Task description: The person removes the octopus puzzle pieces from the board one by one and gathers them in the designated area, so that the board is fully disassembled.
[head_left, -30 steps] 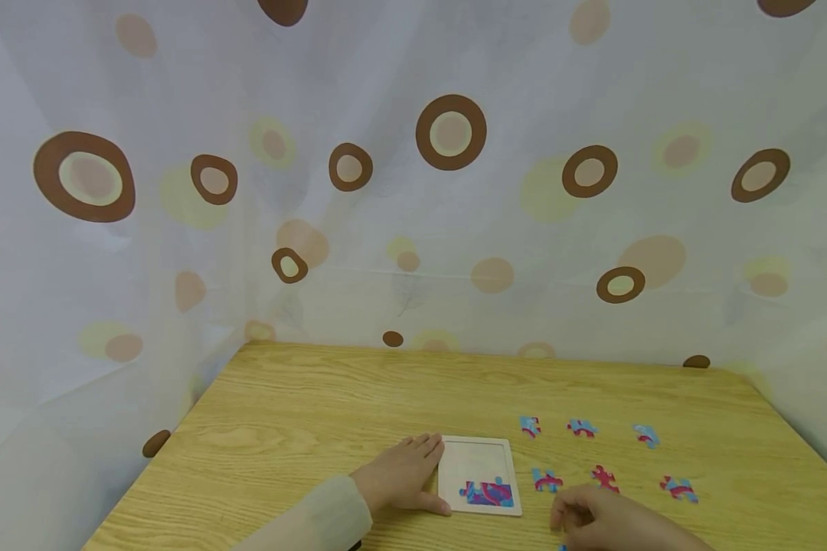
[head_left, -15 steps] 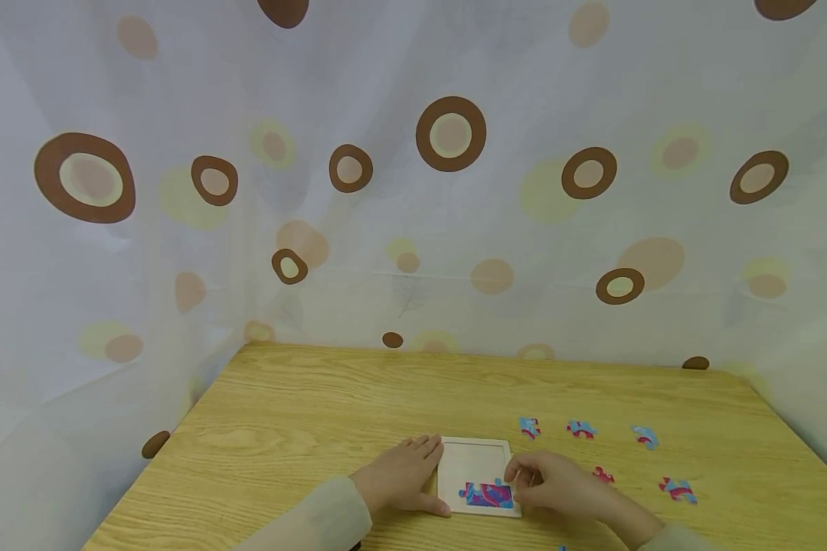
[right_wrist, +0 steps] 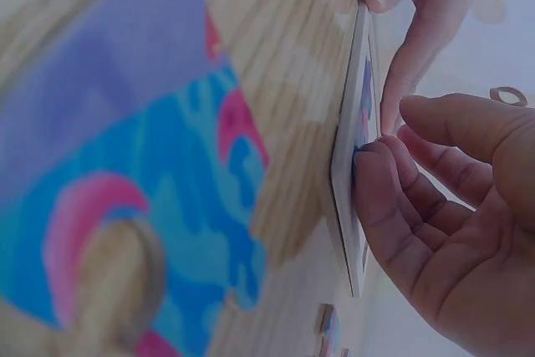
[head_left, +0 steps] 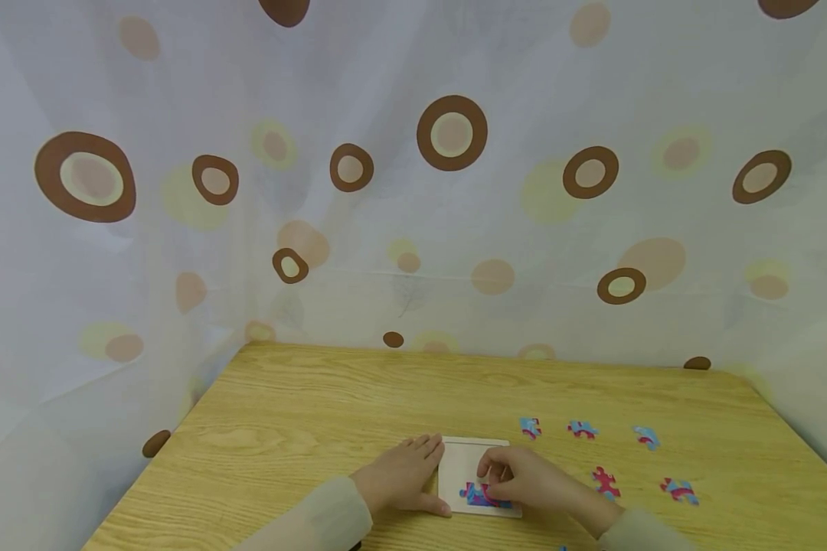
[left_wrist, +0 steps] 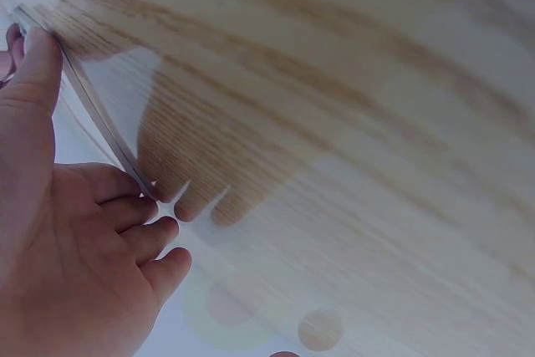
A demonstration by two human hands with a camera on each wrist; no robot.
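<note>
In the head view my left hand [head_left: 401,474] rests at the left edge of a pale square puzzle tray [head_left: 456,459], thumb at its near corner. Joined blue, purple and pink puzzle pieces [head_left: 474,496] lie along the tray's lower side. Over their right part, my right hand [head_left: 527,476] has its fingers curled and fingertips together at the tray. A sliver of blue shows at the fingertips [right_wrist: 368,160] in the right wrist view, apparently a pinched puzzle piece, mostly hidden. The left wrist view shows the left hand [left_wrist: 79,248] against the tray's side.
Loose puzzle pieces lie right of the tray, among them a red one [head_left: 605,482] and a blue-and-red one [head_left: 679,490]. Several more [head_left: 582,428] form a row behind. A piece [right_wrist: 175,173] looms close to the right wrist camera. A dotted curtain [head_left: 413,229] surrounds the wooden table [head_left: 317,413].
My right hand has moved left from the loose pieces, past the tray's right edge, onto the joined pieces. The light blue-and-red piece beside the tray has dropped from sight. My left hand stays put.
</note>
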